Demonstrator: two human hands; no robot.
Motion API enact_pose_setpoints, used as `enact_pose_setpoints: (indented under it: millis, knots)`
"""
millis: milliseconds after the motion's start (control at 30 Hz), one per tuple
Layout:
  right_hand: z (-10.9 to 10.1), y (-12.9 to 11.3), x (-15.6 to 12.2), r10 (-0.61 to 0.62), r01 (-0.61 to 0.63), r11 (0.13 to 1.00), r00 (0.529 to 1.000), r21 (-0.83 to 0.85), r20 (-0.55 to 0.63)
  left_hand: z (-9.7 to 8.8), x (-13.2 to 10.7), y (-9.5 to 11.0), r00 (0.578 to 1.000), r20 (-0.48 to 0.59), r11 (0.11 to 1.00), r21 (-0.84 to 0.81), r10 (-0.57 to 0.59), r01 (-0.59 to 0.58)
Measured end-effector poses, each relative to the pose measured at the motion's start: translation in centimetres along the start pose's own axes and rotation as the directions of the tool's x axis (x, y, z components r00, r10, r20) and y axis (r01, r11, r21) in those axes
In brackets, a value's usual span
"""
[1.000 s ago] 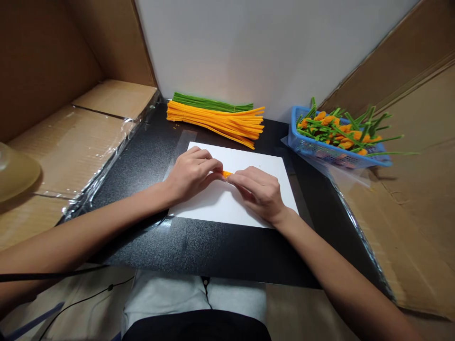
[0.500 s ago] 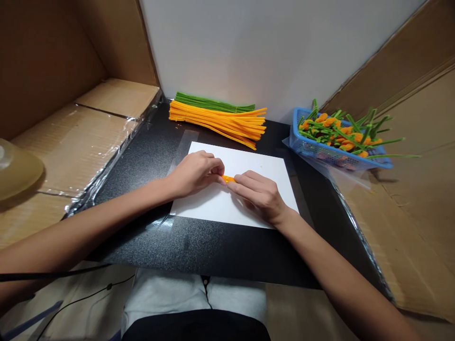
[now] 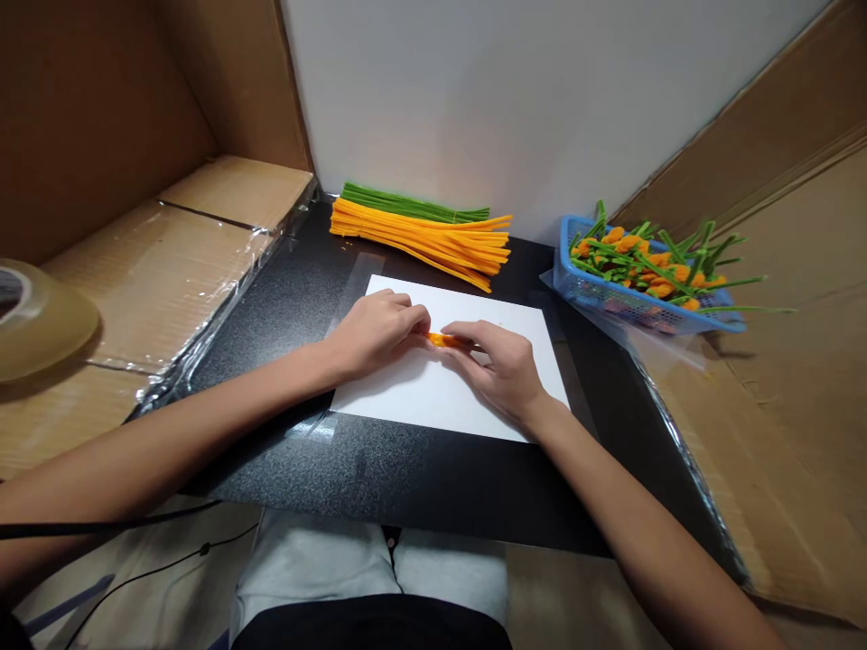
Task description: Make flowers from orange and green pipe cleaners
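Over a white sheet of paper point(image 3: 433, 388) on the black tabletop point(image 3: 379, 469), both my hands pinch a short orange pipe cleaner piece point(image 3: 442, 339). My left hand point(image 3: 376, 329) is curled, its fingertips closed on the piece's left end. My right hand point(image 3: 498, 361) grips the right end with thumb and fingers pressed together. Most of the piece is hidden between the fingers.
A bundle of orange pipe cleaners point(image 3: 426, 236) and green pipe cleaners point(image 3: 406, 203) lies at the back by the white wall. A blue basket point(image 3: 610, 298) of orange-and-green twisted pieces stands at the right. Cardboard walls surround; a tape roll point(image 3: 37, 316) sits left.
My right hand's fingers have shifted along the orange piece and spread a little farther forward. The view has drifted slightly; the left hand holds about the same spot.
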State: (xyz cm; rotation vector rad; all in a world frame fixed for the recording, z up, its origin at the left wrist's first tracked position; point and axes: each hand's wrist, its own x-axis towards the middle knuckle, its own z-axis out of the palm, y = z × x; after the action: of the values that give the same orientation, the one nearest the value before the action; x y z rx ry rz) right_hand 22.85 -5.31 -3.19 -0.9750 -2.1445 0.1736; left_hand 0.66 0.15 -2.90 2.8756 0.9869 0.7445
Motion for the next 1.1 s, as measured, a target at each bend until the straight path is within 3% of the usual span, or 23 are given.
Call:
enact_pose_setpoints:
  millis: [133,367,500,700,800,933,1100]
  knots:
    - [-0.1,0.3,0.2,0.254,-0.251,0.959,0.967,0.133,-0.009,0.4,-0.2,-0.4,0.991,-0.104,0.990,0.124,0.081,-0.068]
    - [-0.6,0.8,0.6,0.367,-0.362,0.928,0.929,0.091,-0.051,0.7,-0.4,-1.4,0.985,-0.167,0.987,0.157,0.046,-0.019]
    - [-0.6,0.6,0.7,0.370,-0.367,0.926,0.929,0.087,-0.028,0.5,-0.3,-1.1,0.993,-0.110,0.985,0.169,0.040,-0.021]
    - [0.1,-0.8,0.6,0.381,-0.380,0.908,0.924,0.176,0.029,0.0,-0.2,1.7,0.975,-0.050,0.940,0.282,0.216,-0.193]
    - [0.3,-1.4,0.6,0.368,-0.382,0.895,0.924,0.229,0.103,0.1,-0.3,2.7,0.974,-0.004,0.920,0.329,0.228,-0.215]
    - [0.0,-1.5,0.9,0.315,-0.354,0.902,0.931,0.248,0.184,0.3,-0.3,2.3,0.982,0.068,0.929,0.318,0.179,-0.191]
    - [-0.7,-0.9,1.3,0.285,-0.321,0.930,0.938,0.180,0.197,-0.2,0.4,0.9,0.973,0.155,0.939,0.273,0.170,-0.208]
